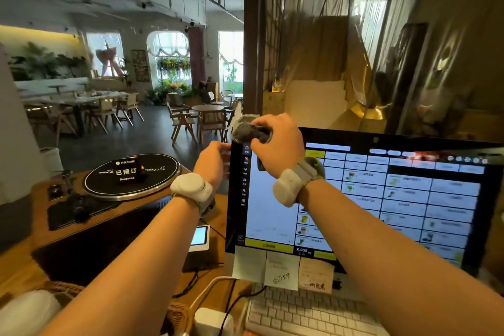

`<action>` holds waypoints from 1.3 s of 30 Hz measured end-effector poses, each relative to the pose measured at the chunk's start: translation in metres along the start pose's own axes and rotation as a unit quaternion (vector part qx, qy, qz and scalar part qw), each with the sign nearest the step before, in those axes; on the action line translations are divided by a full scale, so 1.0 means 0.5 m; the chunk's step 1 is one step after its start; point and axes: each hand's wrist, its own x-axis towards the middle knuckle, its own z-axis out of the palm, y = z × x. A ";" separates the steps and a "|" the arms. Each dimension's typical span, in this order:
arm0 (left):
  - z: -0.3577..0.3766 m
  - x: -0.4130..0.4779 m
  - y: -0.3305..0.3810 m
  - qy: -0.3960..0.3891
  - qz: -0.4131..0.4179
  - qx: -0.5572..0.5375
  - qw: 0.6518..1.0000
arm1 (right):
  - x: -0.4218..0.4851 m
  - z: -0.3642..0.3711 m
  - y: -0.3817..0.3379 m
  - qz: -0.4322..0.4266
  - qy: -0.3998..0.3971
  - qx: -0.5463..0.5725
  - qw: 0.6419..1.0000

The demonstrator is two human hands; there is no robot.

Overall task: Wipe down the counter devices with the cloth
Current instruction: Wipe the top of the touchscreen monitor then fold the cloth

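A point-of-sale touchscreen monitor (395, 199) stands on the wooden counter, lit with a menu grid. My right hand (278, 142) is shut on a grey cloth (246, 128) and presses it on the monitor's top left corner. My left hand (214, 162) grips the monitor's left edge, fingers wrapped around the bezel. Both wrists wear white bands. A small white card terminal (200, 237) with a lit screen sits left of the monitor, partly behind my left forearm.
A turntable (131, 177) with a black "Reserved" sign stands at the left on the wooden counter (24, 267). A white keyboard (300, 314), sticky notes (282, 270), cables and a white adapter (211, 320) lie below the monitor. A woven basket (65, 288) sits at lower left.
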 end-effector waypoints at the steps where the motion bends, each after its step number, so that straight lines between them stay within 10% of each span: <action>1: -0.001 -0.002 0.000 0.000 0.003 0.002 1.000 | 0.000 0.014 0.004 -0.016 -0.021 -0.033 0.999; 11: -0.008 -0.003 -0.015 0.023 -0.006 -0.037 0.999 | -0.135 0.098 0.050 0.029 -0.151 -0.107 0.982; 20: 0.000 0.015 -0.021 0.015 -0.010 -0.043 0.999 | 0.005 0.051 0.000 0.080 -0.024 -0.035 0.996; 30: 0.000 0.034 -0.030 -0.001 -0.031 -0.048 0.998 | -0.260 0.162 0.093 0.102 -0.192 -0.082 0.973; 39: 0.001 0.039 -0.043 0.019 -0.002 -0.022 1.000 | -0.033 0.031 0.032 0.120 0.026 0.053 0.991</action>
